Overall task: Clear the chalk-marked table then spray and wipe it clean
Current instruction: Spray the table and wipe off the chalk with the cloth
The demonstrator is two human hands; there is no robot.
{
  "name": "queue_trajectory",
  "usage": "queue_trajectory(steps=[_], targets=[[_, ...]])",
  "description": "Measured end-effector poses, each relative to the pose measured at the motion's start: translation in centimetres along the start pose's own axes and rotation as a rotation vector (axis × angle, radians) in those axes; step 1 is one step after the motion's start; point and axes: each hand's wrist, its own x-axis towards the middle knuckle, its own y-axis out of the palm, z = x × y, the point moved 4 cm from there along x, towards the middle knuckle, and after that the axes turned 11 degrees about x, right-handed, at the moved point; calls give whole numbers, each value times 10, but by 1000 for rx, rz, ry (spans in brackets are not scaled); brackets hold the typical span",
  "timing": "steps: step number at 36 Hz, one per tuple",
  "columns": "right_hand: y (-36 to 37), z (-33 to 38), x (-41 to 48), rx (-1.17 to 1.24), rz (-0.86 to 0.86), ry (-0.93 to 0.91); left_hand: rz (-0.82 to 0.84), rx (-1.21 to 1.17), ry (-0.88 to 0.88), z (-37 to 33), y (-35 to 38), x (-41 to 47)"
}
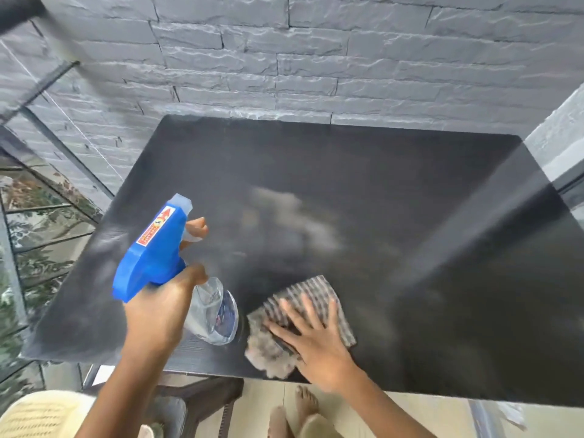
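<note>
The person's left hand (158,311) holds a clear plastic spray bottle (215,314) with a blue trigger head, tilted over the near-left part of the matt black counter (426,216). Its grip is clamped round the neck, one finger hooked over the trigger and the nozzle aimed toward the far side. The right hand (316,343) lies flat with its grip apart, fingers straight and spread. It presses a grey checked cloth (313,287) onto the counter near the front edge, just beside the bottle. A pale chalk smear (294,216) sits at the counter's middle, beyond both.

The bottle looks light and is part full of clear liquid. Its smooth wall is likely slippery when wet, so the neck under the head is the sound place to hold. The cloth is soft and limp, bunched at its near-left corner, and probably drags best under a flat palm.

Blur softens the smear, so chalk and spray mist cannot be told apart. Whether the bottle's base touches the counter is unclear, its label is unreadable, and the counter's right corner is cut off.
</note>
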Motion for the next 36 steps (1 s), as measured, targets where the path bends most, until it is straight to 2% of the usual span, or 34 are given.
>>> queue_trajectory(steps=[3,6,11,13,21,28,33,34,36], targets=[[9,-40,-38,-66,-61,164,8,-19,33,-1,-1,-1],[3,-63,-52,4,-133,355,0,-28,34,2,-4,-2],[7,-27,-32,176,-199,478,-146,-75,-70,12,-16,-11],[8,-2,-19,199,-197,444,-209,-71,-114,15,-22,-14],[14,83,34,238,-108,226,-280,-102,-108,23,-52,-21],[21,99,32,185,-118,-30,-431,-133,-240,35,-82,-32],[11,109,36,303,-148,42,-568,-184,-281,43,-108,-46],[6,112,38,415,-128,62,-605,-195,-288,44,-113,-49],[2,121,44,625,24,111,-631,-210,-273,47,-125,-52]])
